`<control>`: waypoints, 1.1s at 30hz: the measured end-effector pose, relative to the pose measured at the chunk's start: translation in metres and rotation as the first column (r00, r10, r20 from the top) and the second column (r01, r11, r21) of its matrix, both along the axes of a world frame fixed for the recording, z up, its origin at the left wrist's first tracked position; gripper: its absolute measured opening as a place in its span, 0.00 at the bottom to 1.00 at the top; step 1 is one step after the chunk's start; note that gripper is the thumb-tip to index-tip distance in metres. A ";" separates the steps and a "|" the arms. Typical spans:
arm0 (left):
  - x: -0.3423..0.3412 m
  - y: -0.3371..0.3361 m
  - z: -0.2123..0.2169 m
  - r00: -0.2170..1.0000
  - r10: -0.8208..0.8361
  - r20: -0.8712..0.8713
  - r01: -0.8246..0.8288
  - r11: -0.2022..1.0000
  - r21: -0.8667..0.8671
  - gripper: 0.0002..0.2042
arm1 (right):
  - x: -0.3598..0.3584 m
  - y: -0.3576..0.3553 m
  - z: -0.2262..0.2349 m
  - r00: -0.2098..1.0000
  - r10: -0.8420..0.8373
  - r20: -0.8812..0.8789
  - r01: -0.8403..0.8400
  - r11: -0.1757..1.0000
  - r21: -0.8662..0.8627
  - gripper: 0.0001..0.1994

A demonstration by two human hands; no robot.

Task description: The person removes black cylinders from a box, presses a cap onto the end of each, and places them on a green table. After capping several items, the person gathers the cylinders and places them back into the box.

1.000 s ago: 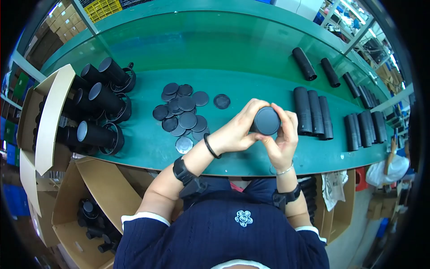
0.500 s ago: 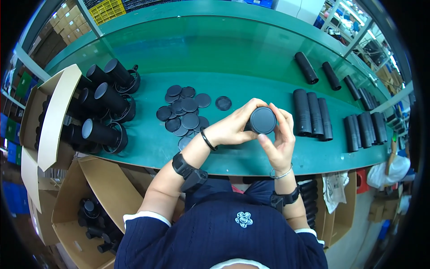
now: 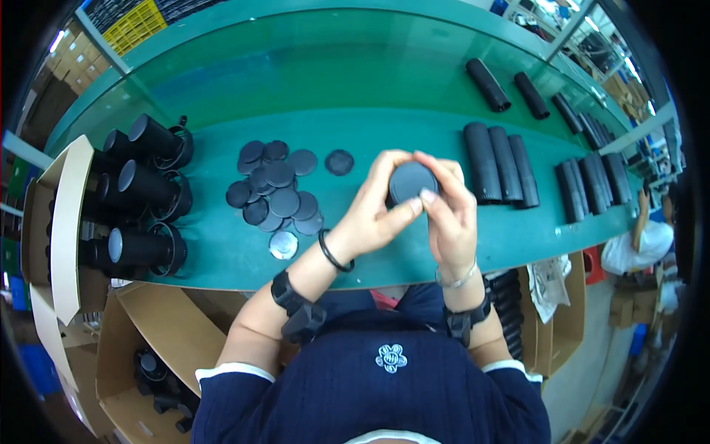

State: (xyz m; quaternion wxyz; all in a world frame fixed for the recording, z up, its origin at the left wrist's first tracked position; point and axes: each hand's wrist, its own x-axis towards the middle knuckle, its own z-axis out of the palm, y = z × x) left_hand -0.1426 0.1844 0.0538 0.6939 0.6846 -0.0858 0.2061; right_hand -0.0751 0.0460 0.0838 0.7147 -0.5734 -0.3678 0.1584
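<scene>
Head view shows a person at a long green workbench [image 3: 222, 266]. Both hands meet near the middle of the picture. The left hand [image 3: 373, 218] and the right hand [image 3: 447, 214] are both closed around one round black plastic cap [image 3: 412, 181], which sits on the end of a black tube that the hands mostly hide. Fingers press on its rim from both sides.

At about nine o'clock from the hands lies a pile of loose flat black caps [image 3: 275, 194], and one single black cap [image 3: 339, 162] lies apart, just beside the left hand. Farther out at nine o'clock lie big black tubes with ring ends [image 3: 144, 196], next to an open brown cardboard box [image 3: 63, 222].

At three o'clock lie three plain black tubes in a row [image 3: 501, 164], with more black tubes [image 3: 592, 181] beyond.

Judging from this, the cap looks on or nearly on. Many loose caps are not used yet, so much of the work seems left.
</scene>
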 end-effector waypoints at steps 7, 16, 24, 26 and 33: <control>0.006 0.011 0.003 0.998 0.046 0.052 -0.055 0.981 0.189 0.39 | 0.027 -0.011 -0.011 0.910 0.266 -0.317 -0.211 0.957 0.198 0.24; -0.005 0.007 0.018 0.955 0.177 0.237 -0.273 0.838 0.473 0.35 | 0.001 -0.011 0.009 0.903 -0.065 0.425 0.135 0.981 -0.138 0.34; -0.002 0.009 0.023 0.948 0.173 0.268 -0.284 0.839 0.464 0.34 | 0.003 -0.006 0.004 0.907 -0.119 0.405 0.189 0.972 -0.137 0.32; 0.004 0.012 0.021 0.970 0.152 0.188 -0.212 0.911 0.353 0.33 | 0.005 -0.006 0.005 0.947 -0.058 0.316 0.093 0.991 -0.097 0.34; 0.012 0.025 0.021 0.993 0.093 0.075 -0.113 0.936 0.334 0.34 | 0.026 -0.012 -0.032 0.962 -0.002 0.273 0.095 0.941 -0.326 0.42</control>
